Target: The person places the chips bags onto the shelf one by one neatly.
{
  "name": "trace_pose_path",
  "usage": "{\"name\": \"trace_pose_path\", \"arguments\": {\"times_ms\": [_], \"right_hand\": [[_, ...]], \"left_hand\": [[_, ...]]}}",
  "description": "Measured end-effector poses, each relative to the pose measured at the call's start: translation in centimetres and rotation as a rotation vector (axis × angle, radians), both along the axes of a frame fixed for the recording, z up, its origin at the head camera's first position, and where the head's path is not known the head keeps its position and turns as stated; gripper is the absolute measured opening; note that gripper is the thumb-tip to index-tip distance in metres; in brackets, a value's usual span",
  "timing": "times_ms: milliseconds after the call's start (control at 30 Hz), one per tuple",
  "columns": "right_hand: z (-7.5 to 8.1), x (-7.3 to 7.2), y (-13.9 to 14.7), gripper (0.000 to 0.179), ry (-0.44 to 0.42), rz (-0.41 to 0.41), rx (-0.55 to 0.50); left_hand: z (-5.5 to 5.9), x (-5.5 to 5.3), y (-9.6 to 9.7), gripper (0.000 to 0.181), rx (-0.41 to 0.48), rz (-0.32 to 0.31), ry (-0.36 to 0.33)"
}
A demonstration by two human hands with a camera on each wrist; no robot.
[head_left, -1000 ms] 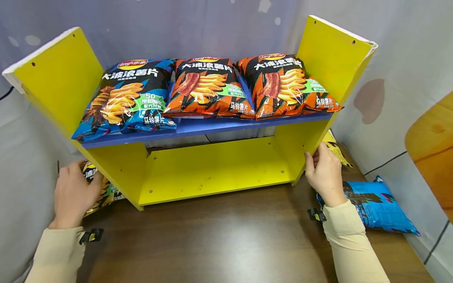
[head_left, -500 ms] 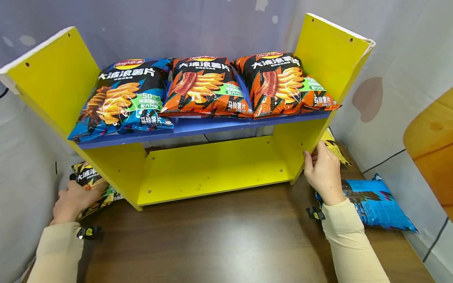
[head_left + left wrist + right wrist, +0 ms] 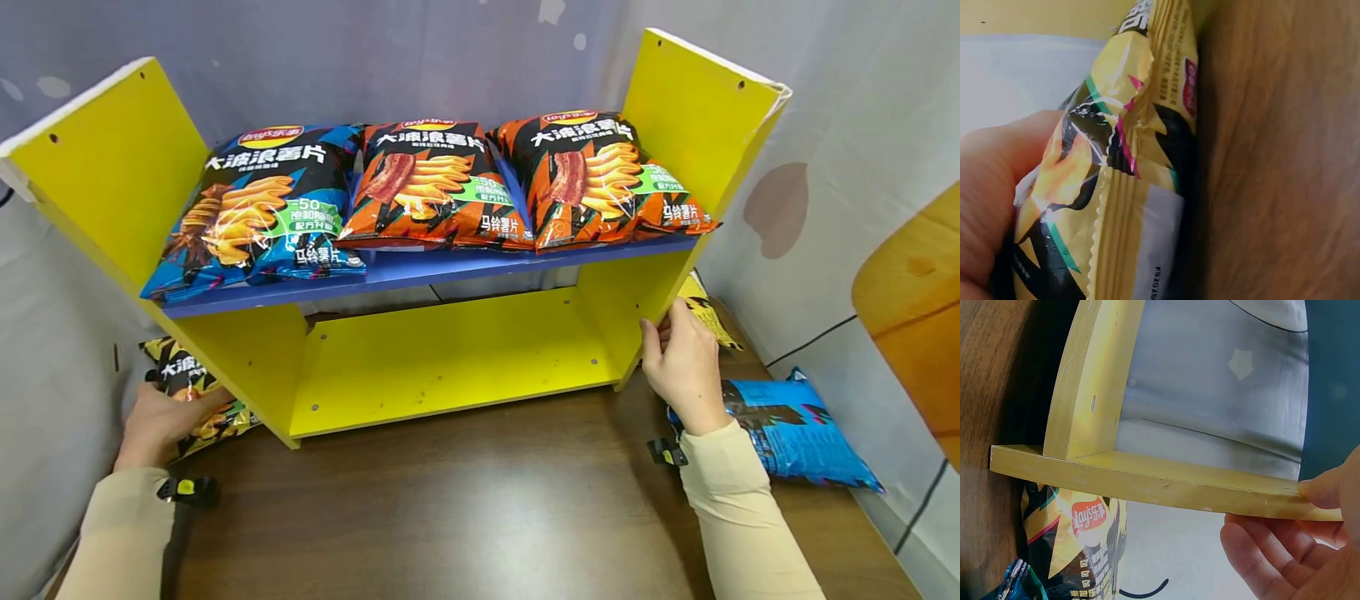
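At the far left in the head view, my left hand (image 3: 156, 423) grips a yellow-and-black bag of potato chips (image 3: 184, 372), its thumb across the front. The left wrist view shows the crimped seam and folds of this chip bag (image 3: 1124, 219) above the brown tabletop; most of the fingers are hidden behind it. On the opposite side, my right hand (image 3: 686, 371) pinches the front edge of the yellow-and-blue shelf (image 3: 457, 354). In the right wrist view, my thumb lies inside the panel edge (image 3: 1179, 490) and the fingers outside.
On the blue upper board sit a blue chip bag (image 3: 251, 208) and two orange chip bags (image 3: 427, 187). Right of the shelf lie another blue bag (image 3: 802, 433) and a yellow bag (image 3: 705, 312). Curtains (image 3: 420, 50) hang behind; dark cables run along the right side.
My left hand has moved slightly down and its thumb now lies across the yellow-and-black chip bag, which has shifted a little leftward. My right hand keeps its hold on the shelf edge.
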State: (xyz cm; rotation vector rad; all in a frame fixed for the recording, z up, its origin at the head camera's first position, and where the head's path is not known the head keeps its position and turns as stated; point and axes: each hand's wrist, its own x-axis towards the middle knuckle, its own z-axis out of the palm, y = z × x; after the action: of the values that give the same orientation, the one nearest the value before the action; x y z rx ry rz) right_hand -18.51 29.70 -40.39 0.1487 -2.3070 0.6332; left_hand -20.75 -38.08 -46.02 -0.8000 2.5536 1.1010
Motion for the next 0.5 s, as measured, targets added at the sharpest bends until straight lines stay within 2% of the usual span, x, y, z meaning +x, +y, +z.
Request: {"name": "trace_pose_path", "arguments": {"times_ms": [167, 500], "right_hand": [[0.1, 0.0, 0.0, 0.016, -0.004, -0.003, -0.003], [0.0, 0.1, 0.0, 0.017, -0.012, -0.009, -0.009]], "left_hand": [[-1.0, 0.7, -0.1, 0.147, 0.12, 0.077, 0.12], [-1.7, 2.5, 1.6, 0.127, 0.325, 0.411, 0.302]]}}
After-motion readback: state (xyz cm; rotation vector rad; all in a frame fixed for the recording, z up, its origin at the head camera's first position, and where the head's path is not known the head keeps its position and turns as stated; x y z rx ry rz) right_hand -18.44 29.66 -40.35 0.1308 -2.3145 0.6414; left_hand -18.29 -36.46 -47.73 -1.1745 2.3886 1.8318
